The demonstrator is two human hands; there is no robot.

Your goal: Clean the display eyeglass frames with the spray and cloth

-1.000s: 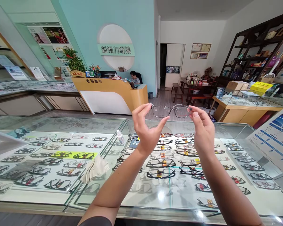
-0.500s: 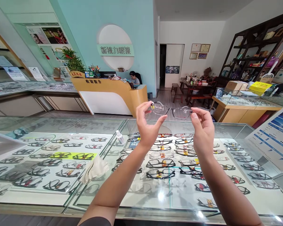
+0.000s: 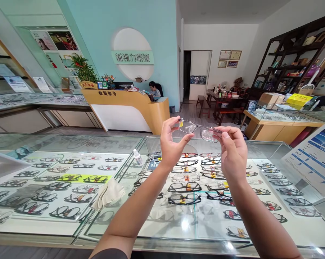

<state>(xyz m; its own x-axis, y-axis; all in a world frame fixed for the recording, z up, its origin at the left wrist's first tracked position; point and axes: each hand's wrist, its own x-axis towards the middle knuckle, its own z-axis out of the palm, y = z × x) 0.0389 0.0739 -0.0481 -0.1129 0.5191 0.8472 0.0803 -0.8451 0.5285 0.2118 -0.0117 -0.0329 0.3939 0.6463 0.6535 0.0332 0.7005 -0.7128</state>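
A pair of dark-rimmed eyeglasses [image 3: 198, 126] is held up above the glass display case, its right side tilted lower. My left hand [image 3: 173, 142] grips the left end near a yellow tag, thumb stretched below the lens. My right hand [image 3: 234, 147] pinches the right end between thumb and fingers. Below, on the case top to the left, lie a crumpled cream cloth [image 3: 108, 195] and a small white spray bottle [image 3: 137, 157]. Rows of eyeglass frames [image 3: 184, 187] show through the glass beneath my hands.
The glass display case [image 3: 119, 233] spans the foreground. A printed blue-and-white sign [image 3: 313, 162] stands at its right, with a white panel [image 3: 5, 167] at its left. Beyond are a reception counter [image 3: 124, 104] with a seated person [image 3: 154, 89], and a wooden table with benches [image 3: 229, 102].
The eyeglasses have shifted slightly right and tilted, their right side dropping a little. My left hand moved right with them; the cloth and bottle stayed put.
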